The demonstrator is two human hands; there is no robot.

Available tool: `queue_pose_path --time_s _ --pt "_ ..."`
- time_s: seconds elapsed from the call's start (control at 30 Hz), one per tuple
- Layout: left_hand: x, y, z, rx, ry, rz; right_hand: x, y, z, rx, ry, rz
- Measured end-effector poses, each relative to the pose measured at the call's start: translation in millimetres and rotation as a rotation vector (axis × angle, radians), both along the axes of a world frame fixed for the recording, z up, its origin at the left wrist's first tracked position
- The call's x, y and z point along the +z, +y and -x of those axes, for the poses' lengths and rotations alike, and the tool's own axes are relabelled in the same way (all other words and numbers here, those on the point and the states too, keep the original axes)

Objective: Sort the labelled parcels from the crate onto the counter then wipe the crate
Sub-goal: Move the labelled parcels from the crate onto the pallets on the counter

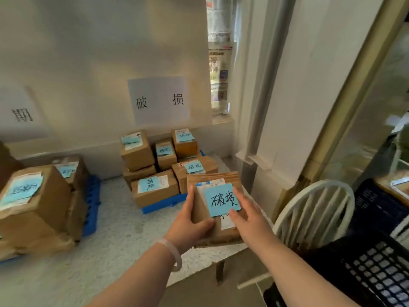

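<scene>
Over counter (124, 229) edge — parcel (223, 234) clamped between both hands, left hand (190, 227) on its left flank, right hand (247, 220) on right. Long axis runs twelve-to-six. Matching pile (159, 171) sits at eleven o'clock, left hand nearer — short forward reach likely.

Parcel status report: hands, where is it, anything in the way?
Left hand and right hand both grip the parcel. Held over the counter edge, short of the stack below the matching sign. Nothing between parcel and stack.
</scene>
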State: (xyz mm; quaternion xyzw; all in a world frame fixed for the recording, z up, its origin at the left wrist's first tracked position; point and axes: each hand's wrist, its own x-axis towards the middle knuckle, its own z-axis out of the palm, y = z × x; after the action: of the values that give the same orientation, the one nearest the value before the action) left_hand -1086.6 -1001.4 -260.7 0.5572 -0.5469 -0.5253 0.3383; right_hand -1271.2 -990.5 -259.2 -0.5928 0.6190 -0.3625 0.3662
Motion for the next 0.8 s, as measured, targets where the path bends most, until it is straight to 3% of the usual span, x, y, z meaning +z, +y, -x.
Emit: queue_pose_path --time_s 0.2,0.33,0.8 --pt "-2.2 1.5 -84.6 0.139 -0.052 0.014 -10.4 -21.4 -89.4 0.053 -0.197 -0.078" --pt "-4.4 -8.6 -110.8 0.185 -0.03 -0.016 -10.2 -44.0 -119.7 0.061 -0.226 -0.115" --pt "-0.2 -147.7 -99.1 0.256 -0.161 0.038 -5.0 -193.5 -121.6 0.017 -0.211 -0.18"
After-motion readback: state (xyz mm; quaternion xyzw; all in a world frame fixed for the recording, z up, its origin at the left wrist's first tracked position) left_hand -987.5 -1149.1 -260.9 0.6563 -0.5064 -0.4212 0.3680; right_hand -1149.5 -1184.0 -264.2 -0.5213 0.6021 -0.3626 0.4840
